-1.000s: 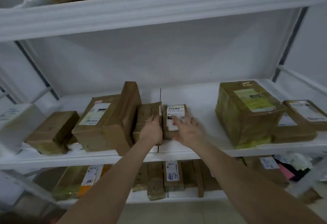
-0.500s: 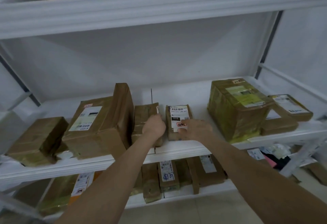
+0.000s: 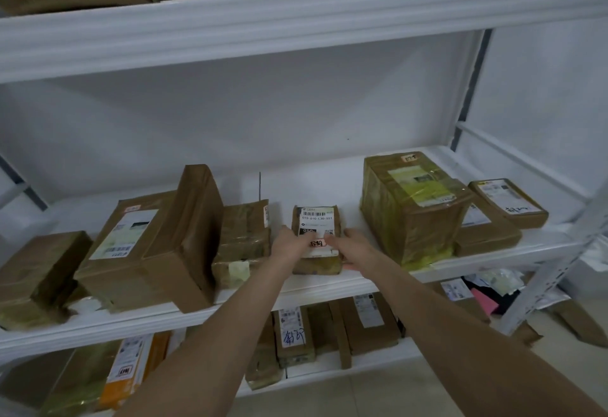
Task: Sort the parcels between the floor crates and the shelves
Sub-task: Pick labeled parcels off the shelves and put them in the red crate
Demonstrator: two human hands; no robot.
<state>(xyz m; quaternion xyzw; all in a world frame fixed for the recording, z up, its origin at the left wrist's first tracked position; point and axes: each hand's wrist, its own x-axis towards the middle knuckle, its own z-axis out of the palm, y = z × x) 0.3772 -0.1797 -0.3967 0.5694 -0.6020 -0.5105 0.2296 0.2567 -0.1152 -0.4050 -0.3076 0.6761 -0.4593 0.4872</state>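
Between both hands, left hand (image 3: 291,243) and right hand (image 3: 353,248), a small brown labelled parcel (image 3: 316,239) is clasped on the white shelf (image 3: 329,285); many parcels are shelved, and any left to sort cannot be seen.

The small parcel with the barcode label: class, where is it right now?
In the head view, the small parcel lies mid-shelf at the middle shelf's front edge, between the left hand and right hand, left of the large yellow-taped box.

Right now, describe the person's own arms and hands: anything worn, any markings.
Both forearms are bare from the bottom edge of the picture up to the hands; no sleeve shows. The left hand and the right hand wear no gloves. No watch, bracelet or wristband is on either wrist, and no ring or marking can be made out on the fingers, though they are small and somewhat blurred.
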